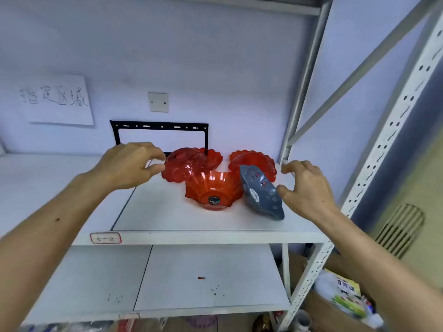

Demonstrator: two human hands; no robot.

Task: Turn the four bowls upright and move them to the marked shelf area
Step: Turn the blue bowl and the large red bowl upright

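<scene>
Four bowls are clustered on the right half of the upper white shelf (191, 221). A red translucent bowl (187, 164) is tipped on its side at back left. Another red bowl (213, 190) lies in front, base toward me with a dark sticker. A third red bowl (256, 160) leans at back right. A grey-blue patterned bowl (262, 192) stands on edge at the right. My left hand (129, 164) hovers with fingers apart, thumb and fingertips at the rim of the back-left red bowl. My right hand (306, 188) is open just right of the grey-blue bowl, thumb nearly touching it.
A paper sign with handwritten characters (56, 99) hangs on the wall above the shelf's left half. A black metal bracket (159, 127) and a wall plate (157, 101) sit behind the bowls. Perforated shelf uprights (383, 144) rise at right. A lower shelf (167, 279) lies below.
</scene>
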